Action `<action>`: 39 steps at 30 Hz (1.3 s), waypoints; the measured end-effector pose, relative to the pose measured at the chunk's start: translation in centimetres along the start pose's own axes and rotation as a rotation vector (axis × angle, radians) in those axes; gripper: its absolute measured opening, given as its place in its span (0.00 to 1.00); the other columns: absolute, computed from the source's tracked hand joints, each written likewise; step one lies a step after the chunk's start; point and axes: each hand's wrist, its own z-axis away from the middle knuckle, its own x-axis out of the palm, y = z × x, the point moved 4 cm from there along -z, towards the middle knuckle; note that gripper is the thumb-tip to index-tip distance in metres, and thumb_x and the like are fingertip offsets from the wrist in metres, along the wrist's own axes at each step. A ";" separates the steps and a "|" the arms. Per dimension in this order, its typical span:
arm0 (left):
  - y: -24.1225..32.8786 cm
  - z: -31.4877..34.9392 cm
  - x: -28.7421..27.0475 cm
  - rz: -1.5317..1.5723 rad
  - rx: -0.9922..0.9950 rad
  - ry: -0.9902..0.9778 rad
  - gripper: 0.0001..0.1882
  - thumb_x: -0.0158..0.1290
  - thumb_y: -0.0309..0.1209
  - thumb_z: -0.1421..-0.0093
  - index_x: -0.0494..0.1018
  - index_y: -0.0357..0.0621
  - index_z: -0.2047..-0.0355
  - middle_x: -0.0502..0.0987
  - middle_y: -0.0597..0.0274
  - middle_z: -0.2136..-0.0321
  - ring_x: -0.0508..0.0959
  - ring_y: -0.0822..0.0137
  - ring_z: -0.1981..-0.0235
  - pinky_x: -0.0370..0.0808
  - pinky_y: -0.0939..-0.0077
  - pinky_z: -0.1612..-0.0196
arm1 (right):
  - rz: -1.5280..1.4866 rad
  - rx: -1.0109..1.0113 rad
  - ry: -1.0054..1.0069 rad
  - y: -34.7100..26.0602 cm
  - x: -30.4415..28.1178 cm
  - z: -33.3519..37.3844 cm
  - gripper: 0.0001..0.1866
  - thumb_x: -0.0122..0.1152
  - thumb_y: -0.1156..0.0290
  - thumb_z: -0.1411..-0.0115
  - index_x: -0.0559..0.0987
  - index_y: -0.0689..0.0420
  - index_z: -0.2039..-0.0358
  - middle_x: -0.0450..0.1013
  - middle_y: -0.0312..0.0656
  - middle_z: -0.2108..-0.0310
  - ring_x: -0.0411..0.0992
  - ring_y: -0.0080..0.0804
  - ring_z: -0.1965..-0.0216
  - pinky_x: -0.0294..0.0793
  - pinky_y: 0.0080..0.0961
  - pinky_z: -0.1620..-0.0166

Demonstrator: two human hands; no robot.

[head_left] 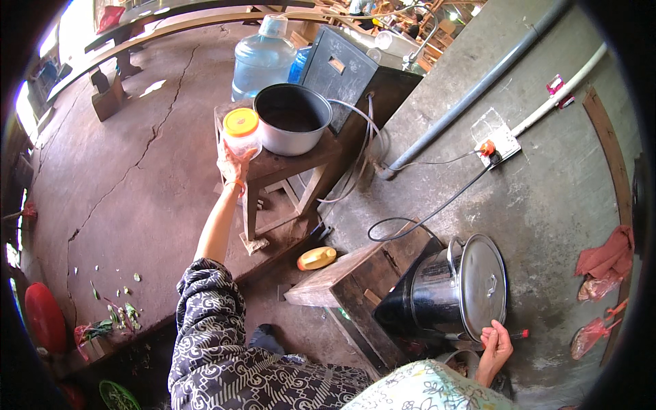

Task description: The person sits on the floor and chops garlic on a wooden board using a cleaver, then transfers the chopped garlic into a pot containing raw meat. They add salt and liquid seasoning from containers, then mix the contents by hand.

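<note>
A clear plastic jar with an orange-yellow screw lid (242, 123) is gripped in my left hand (234, 164), out at arm's length. It is held at the front left of a large pot with a dark inside and pale outer wall (294, 137), which stands on a small wooden table (321, 152). My right hand (495, 350) is at the lower right, fingers curled together beside the rim of a steel stockpot (434, 290) with its lid (484, 287) on. A short dark piece with a red tip (523, 333) shows just beyond those fingers; whether they hold it is unclear.
A blue water bottle (263, 58) and a dark metal box (342, 68) stand behind the table. Power cords (437, 219) run from a wall socket (499, 147) above the stockpot. A yellow bottle (316, 258) lies below. Vegetable scraps (123, 316) litter the floor at left.
</note>
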 end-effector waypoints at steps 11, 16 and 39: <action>1.0 -2.0 4.2 -0.146 -0.042 -0.124 0.60 0.67 0.58 0.60 0.50 0.47 0.32 0.68 0.52 0.41 0.71 0.55 0.43 0.59 0.59 0.40 | 0.018 0.006 -0.004 0.1 -0.3 -0.6 0.12 0.50 0.75 0.34 0.79 0.65 0.56 0.76 0.40 0.70 0.74 0.24 0.69 0.77 0.21 0.63; -2.3 -3.9 6.6 -0.302 0.024 -0.160 0.62 0.63 0.62 0.56 0.46 0.44 0.31 0.62 0.48 0.37 0.64 0.51 0.37 0.55 0.56 0.34 | 0.097 0.006 0.069 -0.6 -2.5 0.5 0.12 0.50 0.73 0.34 0.79 0.63 0.55 0.78 0.41 0.68 0.75 0.23 0.68 0.75 0.21 0.63; 20.9 32.4 -10.2 0.409 0.788 -0.530 0.27 0.49 0.38 0.34 0.58 0.41 0.38 0.66 0.51 0.46 0.70 0.58 0.47 0.67 0.57 0.45 | 0.386 0.276 0.159 26.8 -16.4 1.2 0.31 0.68 0.57 0.46 0.73 0.53 0.43 0.75 0.53 0.50 0.75 0.45 0.49 0.74 0.35 0.48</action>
